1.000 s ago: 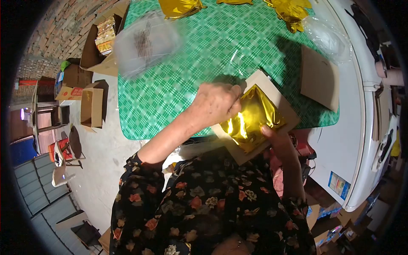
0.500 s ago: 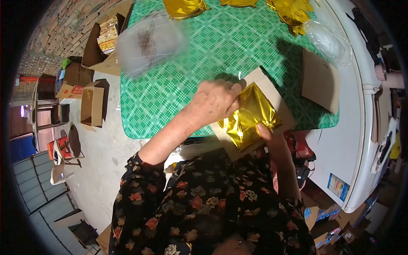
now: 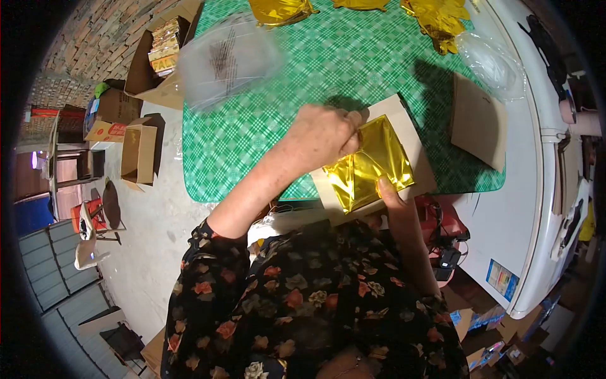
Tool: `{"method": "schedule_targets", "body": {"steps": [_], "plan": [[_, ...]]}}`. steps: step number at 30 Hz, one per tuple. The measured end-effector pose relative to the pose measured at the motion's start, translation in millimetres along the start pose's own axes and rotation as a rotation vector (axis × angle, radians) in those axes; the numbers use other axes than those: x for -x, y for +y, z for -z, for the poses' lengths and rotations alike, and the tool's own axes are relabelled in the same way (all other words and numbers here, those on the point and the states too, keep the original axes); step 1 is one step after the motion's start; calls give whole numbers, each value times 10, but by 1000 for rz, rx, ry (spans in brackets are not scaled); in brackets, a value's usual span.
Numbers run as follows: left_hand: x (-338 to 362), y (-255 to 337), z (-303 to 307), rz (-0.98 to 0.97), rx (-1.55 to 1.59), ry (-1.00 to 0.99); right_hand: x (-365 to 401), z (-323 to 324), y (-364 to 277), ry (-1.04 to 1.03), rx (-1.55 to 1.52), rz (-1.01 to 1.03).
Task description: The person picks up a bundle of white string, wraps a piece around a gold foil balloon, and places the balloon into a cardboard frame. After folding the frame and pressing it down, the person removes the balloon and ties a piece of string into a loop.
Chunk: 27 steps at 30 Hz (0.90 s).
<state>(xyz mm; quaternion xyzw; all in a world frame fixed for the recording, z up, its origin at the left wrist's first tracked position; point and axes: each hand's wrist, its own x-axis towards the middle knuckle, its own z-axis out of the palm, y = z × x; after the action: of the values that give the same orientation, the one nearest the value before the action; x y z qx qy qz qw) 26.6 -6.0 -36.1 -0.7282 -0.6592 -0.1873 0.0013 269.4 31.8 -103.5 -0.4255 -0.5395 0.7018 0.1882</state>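
A folded piece of shiny gold foil (image 3: 379, 151) lies on a pale cardboard sheet (image 3: 398, 117), which is tilted over the near edge of the table. My left hand (image 3: 325, 136) is closed, its bent fingers at the foil's upper left edge; its fingertips are partly hidden. My right hand (image 3: 392, 194) grips the cardboard from the lower right. Its thumb presses on top of the foil, while the other fingers are mostly hidden beneath the sheet.
The table has a green checked cover (image 3: 290, 69). A clear plastic bag (image 3: 230, 60) lies at its left, several crumpled gold foil pieces (image 3: 284, 11) along the far side. Another cardboard sheet (image 3: 478, 123) and a clear wrapper (image 3: 492, 63) sit at right. Open cartons (image 3: 139, 151) stand left.
The foil lies flatter and squarer on the cardboard than before. My left hand has shifted only slightly at its edge, and my right thumb still presses on it. The view has shifted a little.
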Motion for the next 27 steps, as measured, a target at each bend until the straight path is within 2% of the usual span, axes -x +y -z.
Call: {"method": "schedule_targets", "body": {"steps": [3,5,6,10,12,13,14,16,19,20,23,24,27], "plan": [[-1,62,25,-45,-7,26,40,-57,-25,26,-42,-127],[14,89,-17,-124,40,71,69,-164,-69,12,-116,-50],[15,104,52,-73,-23,1,75,-200,-94,6,-145,-11],[-17,1,125,-54,11,83,86,-247,-205,-26,-187,65],[5,-8,204,-63,67,62,105,-252,-239,-58,-257,53],[30,-22,253,-67,93,52,97,-313,-275,-52,-293,131],[70,-41,285,-5,105,159,89,-374,-313,-48,-329,210],[161,-60,302,114,132,375,128,-335,-337,-53,-254,161],[370,22,142,694,1035,628,144,-335,-355,-39,-246,166],[445,15,62,795,1232,633,138,-358,-351,-36,-260,179],[603,54,-119,860,1941,452,132,-467,-325,-13,-326,208],[603,176,-22,769,2007,388,142,-510,-322,-6,-345,218],[625,410,-57,753,2012,425,185,-583,-285,-19,-353,213]]}}
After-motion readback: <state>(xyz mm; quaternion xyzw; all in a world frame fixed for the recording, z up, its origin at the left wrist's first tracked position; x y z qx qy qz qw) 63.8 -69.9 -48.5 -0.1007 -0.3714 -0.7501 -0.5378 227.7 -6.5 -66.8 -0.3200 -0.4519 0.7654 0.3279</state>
